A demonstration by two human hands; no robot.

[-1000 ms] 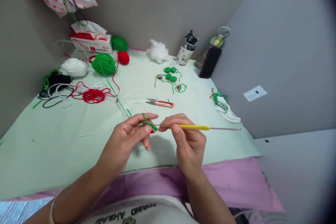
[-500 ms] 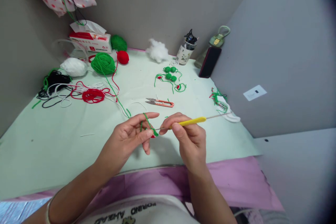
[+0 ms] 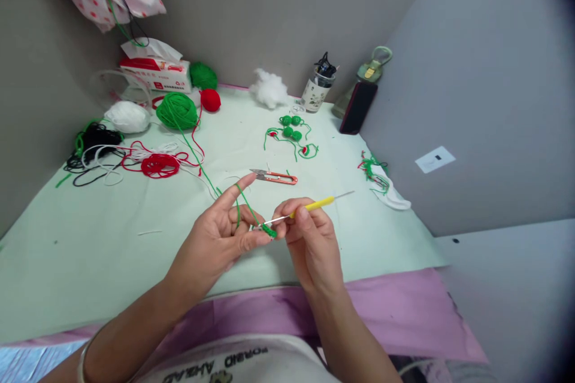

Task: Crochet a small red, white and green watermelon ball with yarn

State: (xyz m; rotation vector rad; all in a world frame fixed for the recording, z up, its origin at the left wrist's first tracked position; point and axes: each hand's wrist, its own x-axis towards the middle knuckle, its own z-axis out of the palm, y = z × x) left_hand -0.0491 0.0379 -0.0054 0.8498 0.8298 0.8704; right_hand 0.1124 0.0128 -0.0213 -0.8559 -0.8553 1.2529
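Pinched between the thumb and fingers of my left hand [image 3: 224, 230] is a small green crochet piece [image 3: 269, 230]. Green yarn runs over my raised left index finger and back to the green yarn ball [image 3: 176, 111]. My right hand [image 3: 314, 236] grips a crochet hook [image 3: 318, 203] by its yellow handle, and the metal tip meets the green stitches. Some right fingertips are close against the piece; whether they touch it I cannot tell. Just beyond my left index fingertip lie orange-handled thread snips [image 3: 281, 178].
Small green balls [image 3: 291, 133] with yarn tails lie past the snips. White stuffing [image 3: 269, 89], a pen jar [image 3: 318, 90], a bottle [image 3: 369, 72] and a phone [image 3: 359, 108] stand along the back. Tangled red yarn [image 3: 160, 166] and a tissue pack [image 3: 156, 75] are at left.
My left index finger has lifted and straightened, drawing the yarn up. My right hand has shifted left and the hook's free end has swung upward and closer. The red on the piece is now mostly hidden.
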